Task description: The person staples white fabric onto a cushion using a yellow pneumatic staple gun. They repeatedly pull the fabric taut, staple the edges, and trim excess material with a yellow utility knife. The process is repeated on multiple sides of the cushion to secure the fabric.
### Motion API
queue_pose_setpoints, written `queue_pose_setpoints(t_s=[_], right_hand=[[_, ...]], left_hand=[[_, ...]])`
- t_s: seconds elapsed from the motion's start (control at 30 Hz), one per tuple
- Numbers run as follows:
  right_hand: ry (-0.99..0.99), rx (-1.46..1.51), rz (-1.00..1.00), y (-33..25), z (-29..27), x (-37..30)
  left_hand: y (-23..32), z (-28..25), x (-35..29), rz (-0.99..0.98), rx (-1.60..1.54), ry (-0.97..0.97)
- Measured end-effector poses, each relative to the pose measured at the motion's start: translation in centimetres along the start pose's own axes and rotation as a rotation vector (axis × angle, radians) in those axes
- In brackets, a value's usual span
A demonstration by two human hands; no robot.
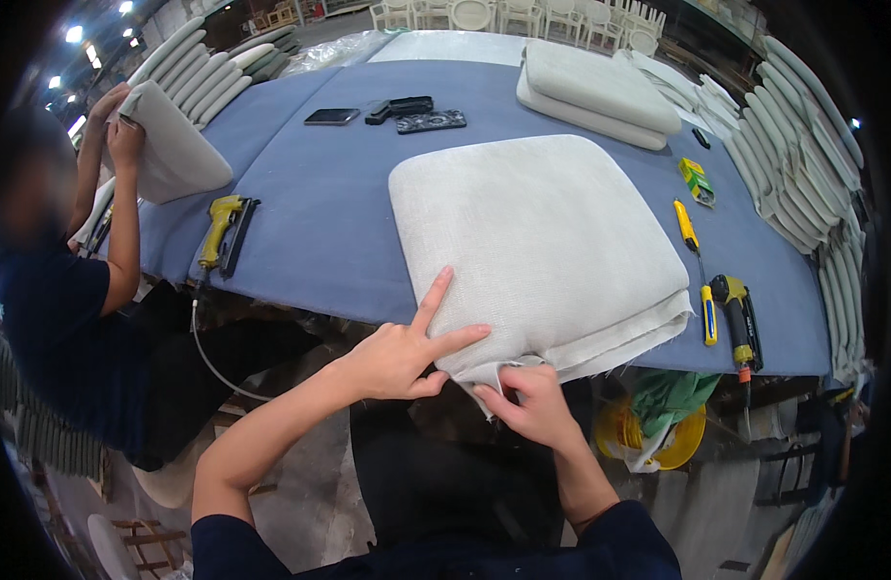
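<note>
The pale cloth-covered cushion (527, 227) lies near the middle of the blue table (295, 232), its near left corner jutting past the near edge, and that corner looks like the spot to get right. The left hand (392, 358) grips nothing: its index and middle fingers (432, 302) are spread apart over the top face, the thumb by the corner. The right hand (534, 401) has thumb and fingers closed in a pinch on the loose cloth (498, 372) bunched there. Working it well probably means letting the left fingers bear down lightly and evenly, so the padding holds its shape while the right draws the cloth snug. It seems best to gather the slack into small flat folds rather than one thick lump, easing it around the curve without dragging the top weave askew. The frayed flap (629, 338) along the near right side hangs free, so tugging hard on its raw edge could pull threads loose. The yellow-and-black air tool (738, 319) lies right of the cushion, well apart from both hands.
</note>
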State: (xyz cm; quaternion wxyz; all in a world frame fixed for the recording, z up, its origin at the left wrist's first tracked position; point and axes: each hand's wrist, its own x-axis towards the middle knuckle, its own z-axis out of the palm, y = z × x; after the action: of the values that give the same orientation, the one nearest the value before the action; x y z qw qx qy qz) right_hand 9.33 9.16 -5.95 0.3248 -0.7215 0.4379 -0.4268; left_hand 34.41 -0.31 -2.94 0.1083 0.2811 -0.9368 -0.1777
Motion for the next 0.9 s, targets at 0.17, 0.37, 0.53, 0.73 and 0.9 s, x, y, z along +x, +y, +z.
queue_pose_setpoints(t_s=[0.17, 0.37, 0.53, 0.73, 0.9], right_hand=[[0.415, -0.012, -0.091, -0.7, -10.2, -4.3], [0.746, -1.393, 0.214, 9.2, -27.5, -7.0], [0.533, -1.359, 0.587, 12.9, -32.1, -7.9], [0.469, -1.326, 0.705, 15.1, -37.2, -9.9], [0.39, -1.118, 0.719, 12.8, -44.0, -11.1]], left_hand=[[-0.4, 1.1, -0.2, 0.011, -0.018, 0.069], [-0.6, 1.3, -0.2, 0.037, -0.009, 0.076], [-0.6, 1.2, -0.5, 0.037, 0.026, 0.081], [-0.3, 1.7, -0.8, 0.004, -0.055, 0.134], [0.2, 3.1, -0.1, 0.033, -0.024, 0.25]])
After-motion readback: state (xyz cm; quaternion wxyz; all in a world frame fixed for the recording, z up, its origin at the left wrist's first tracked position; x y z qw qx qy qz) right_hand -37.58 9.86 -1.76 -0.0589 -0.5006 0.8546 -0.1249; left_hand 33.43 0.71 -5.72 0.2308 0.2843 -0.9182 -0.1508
